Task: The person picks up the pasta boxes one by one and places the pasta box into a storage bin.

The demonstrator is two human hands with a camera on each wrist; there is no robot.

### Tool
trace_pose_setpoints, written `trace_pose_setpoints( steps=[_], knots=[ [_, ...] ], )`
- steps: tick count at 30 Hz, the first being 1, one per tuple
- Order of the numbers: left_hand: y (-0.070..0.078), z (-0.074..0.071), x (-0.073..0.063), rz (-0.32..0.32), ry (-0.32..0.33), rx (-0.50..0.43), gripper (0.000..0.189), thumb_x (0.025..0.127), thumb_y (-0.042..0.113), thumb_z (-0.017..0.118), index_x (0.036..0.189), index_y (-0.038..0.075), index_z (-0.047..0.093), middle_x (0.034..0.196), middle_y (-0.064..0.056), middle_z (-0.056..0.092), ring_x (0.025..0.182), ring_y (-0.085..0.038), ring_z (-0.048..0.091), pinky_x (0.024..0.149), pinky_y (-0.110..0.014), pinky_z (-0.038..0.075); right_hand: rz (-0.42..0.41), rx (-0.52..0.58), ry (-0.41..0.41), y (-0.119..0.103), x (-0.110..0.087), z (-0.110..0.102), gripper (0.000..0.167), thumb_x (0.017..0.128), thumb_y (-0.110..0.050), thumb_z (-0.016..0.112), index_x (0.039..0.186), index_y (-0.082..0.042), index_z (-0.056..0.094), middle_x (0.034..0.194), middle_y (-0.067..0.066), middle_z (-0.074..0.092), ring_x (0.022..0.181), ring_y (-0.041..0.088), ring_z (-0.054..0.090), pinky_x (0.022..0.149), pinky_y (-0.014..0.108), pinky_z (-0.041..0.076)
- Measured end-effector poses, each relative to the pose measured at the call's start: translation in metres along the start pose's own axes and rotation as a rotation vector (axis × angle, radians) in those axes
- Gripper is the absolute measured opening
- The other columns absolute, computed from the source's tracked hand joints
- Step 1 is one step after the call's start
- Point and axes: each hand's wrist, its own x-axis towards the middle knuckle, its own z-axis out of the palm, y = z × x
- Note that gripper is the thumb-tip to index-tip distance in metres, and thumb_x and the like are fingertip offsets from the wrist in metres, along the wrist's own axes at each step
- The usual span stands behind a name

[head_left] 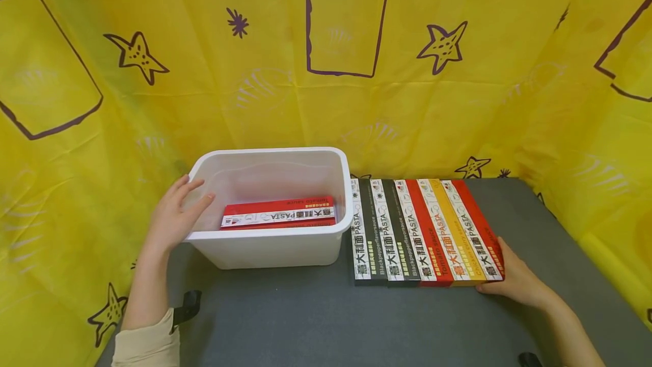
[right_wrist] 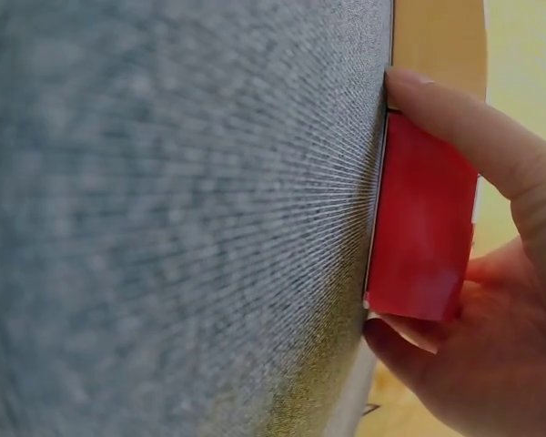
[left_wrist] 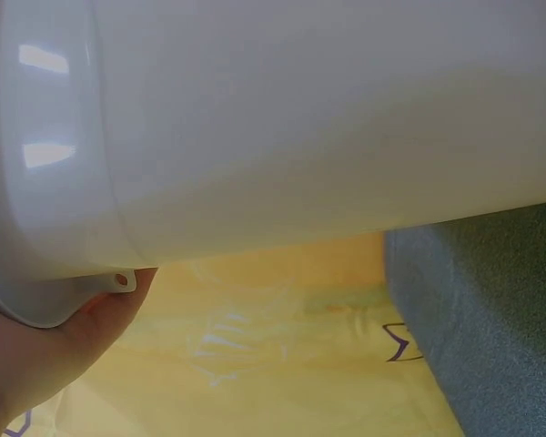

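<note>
My left hand (head_left: pixel 177 214) rests at the left rim of a white plastic bin (head_left: pixel 280 251), with its fingers loosely extended over the edge. In the left wrist view, part of that hand (left_wrist: pixel 64 355) lies against the underside of the rim. Red tomato sauce pasta boxes (head_left: pixel 277 217) lie inside the bin. At the right end of a row of pasta boxes, my right hand (head_left: pixel 519 279) grips the near corner of a red pasta box (head_left: pixel 471 214). In the right wrist view, its thumb lies across the box's end (right_wrist: pixel 423 223), with other fingers on the outer side.
Left of the gripped box lie a yellow chicken curry box (head_left: pixel 448 225), another red box (head_left: pixel 423 225) and two black pepper boxes (head_left: pixel 392 225), side by side. All stand on a grey table (head_left: pixel 285 321), backed by a yellow patterned cloth (head_left: pixel 275 112).
</note>
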Motion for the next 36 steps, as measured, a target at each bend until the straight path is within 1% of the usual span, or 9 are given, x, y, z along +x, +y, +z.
trace_pose_setpoints(
  steps=[2,4,7,10,12,21,28,33,36],
  knots=[
    [0.000,0.000,0.000,-0.004,0.000,-0.004,0.067,0.098,0.047,0.051,0.146,0.003,0.041,0.158,-0.024,0.019,0.140,-0.052,0.018,0.101,-0.076,0.018,-0.010,-0.013,0.008,0.000,0.000,-0.001,0.117,0.066,-0.025,0.090,0.146,0.011,0.014,0.130,0.025,0.042,0.106,0.016,0.044,0.082,0.032,0.042],
    [0.000,0.000,-0.001,-0.008,-0.002,-0.005,0.067,0.097,0.048,0.051,0.146,0.003,0.041,0.158,-0.024,0.018,0.140,-0.052,0.018,0.101,-0.076,0.018,-0.008,-0.036,0.013,0.000,0.000,-0.001,0.115,0.066,-0.028,0.090,0.146,0.010,0.016,0.130,0.022,0.044,0.103,0.011,0.044,0.078,0.025,0.040],
    [0.001,-0.001,-0.001,-0.014,-0.006,-0.008,0.068,0.097,0.048,0.051,0.147,0.003,0.040,0.158,-0.023,0.018,0.140,-0.052,0.017,0.100,-0.076,0.018,0.008,-0.073,0.013,-0.001,0.000,-0.001,0.119,0.066,-0.032,0.090,0.147,0.010,0.015,0.133,0.026,0.043,0.107,0.020,0.046,0.081,0.033,0.043],
    [0.002,-0.001,-0.001,-0.018,-0.009,-0.009,0.068,0.097,0.048,0.051,0.147,0.003,0.040,0.158,-0.024,0.017,0.140,-0.052,0.017,0.100,-0.077,0.018,0.029,-0.099,0.009,-0.003,-0.001,-0.002,0.121,0.065,-0.034,0.090,0.147,0.013,0.013,0.136,0.032,0.040,0.110,0.037,0.048,0.084,0.052,0.044],
    [0.001,-0.002,-0.001,-0.019,-0.010,-0.010,0.068,0.097,0.048,0.051,0.147,0.003,0.040,0.158,-0.023,0.017,0.140,-0.052,0.016,0.100,-0.077,0.018,0.045,-0.115,0.003,-0.004,-0.002,-0.002,0.123,0.066,-0.036,0.089,0.147,0.014,0.012,0.137,0.035,0.038,0.112,0.044,0.048,0.084,0.061,0.043],
    [0.002,-0.002,-0.001,-0.026,-0.015,-0.007,0.068,0.097,0.048,0.051,0.148,0.004,0.039,0.159,-0.023,0.017,0.140,-0.052,0.016,0.099,-0.077,0.019,0.072,-0.172,0.005,-0.009,-0.006,-0.004,0.119,0.066,-0.040,0.087,0.147,0.011,0.017,0.132,0.033,0.045,0.104,0.043,0.055,0.078,0.057,0.046],
    [0.002,-0.001,-0.001,-0.027,-0.018,-0.009,0.069,0.097,0.049,0.051,0.148,0.004,0.039,0.159,-0.022,0.017,0.140,-0.051,0.016,0.099,-0.077,0.020,0.048,-0.104,0.016,-0.008,-0.007,-0.008,0.116,0.068,-0.028,0.086,0.146,0.016,0.013,0.133,0.037,0.041,0.110,0.045,0.048,0.081,0.058,0.043],
    [0.002,-0.001,-0.001,-0.025,-0.012,-0.005,0.068,0.097,0.049,0.051,0.147,0.004,0.040,0.159,-0.022,0.017,0.140,-0.051,0.017,0.100,-0.077,0.019,0.133,-0.048,-0.013,-0.010,-0.004,-0.013,0.114,0.072,-0.022,0.081,0.146,0.019,0.003,0.138,0.042,0.030,0.115,0.049,0.040,0.086,0.062,0.037],
    [0.001,-0.001,-0.002,-0.018,-0.008,-0.004,0.068,0.097,0.049,0.051,0.147,0.004,0.040,0.158,-0.023,0.018,0.140,-0.051,0.017,0.100,-0.076,0.019,0.207,-0.078,-0.029,-0.012,-0.004,-0.015,0.114,0.075,-0.024,0.079,0.145,0.019,0.000,0.138,0.046,0.026,0.116,0.053,0.039,0.086,0.065,0.037]
  ],
)
